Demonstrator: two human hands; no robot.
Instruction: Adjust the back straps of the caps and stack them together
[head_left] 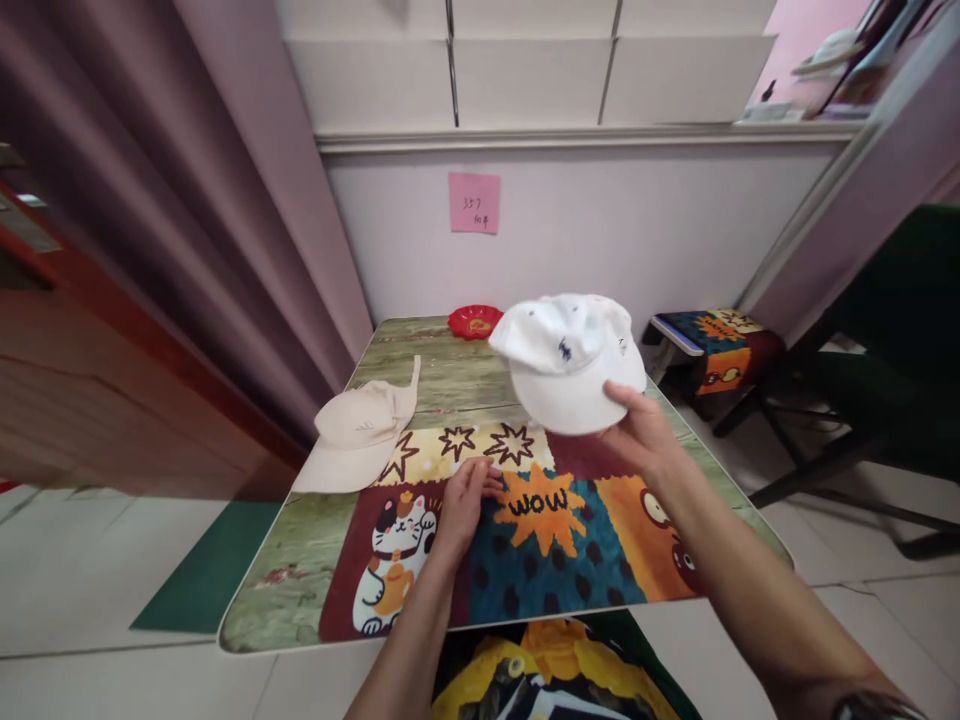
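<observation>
A white cap point(566, 365) with a small dark logo is held up over the right back part of the table, its brim facing down toward me. My right hand point(637, 430) grips that brim at its right edge, thumb on top. Low over the patterned mat point(555, 570), my left hand point(466, 500) is near the orange "WOW" burst; its fingers are curled loosely with gaps between them, and nothing shows in it. A cream cap point(356, 430) lies at the left on the table, its brim toward the front left and its strap sticking up behind.
A red scalloped dish point(475, 321) sits at the table's back edge. The wooden-look table point(277, 590) stands against a wall with a pink note point(474, 203). A small covered stool point(712, 335) and a dark chair point(885, 390) are on the right; a curtain point(247, 200) hangs left.
</observation>
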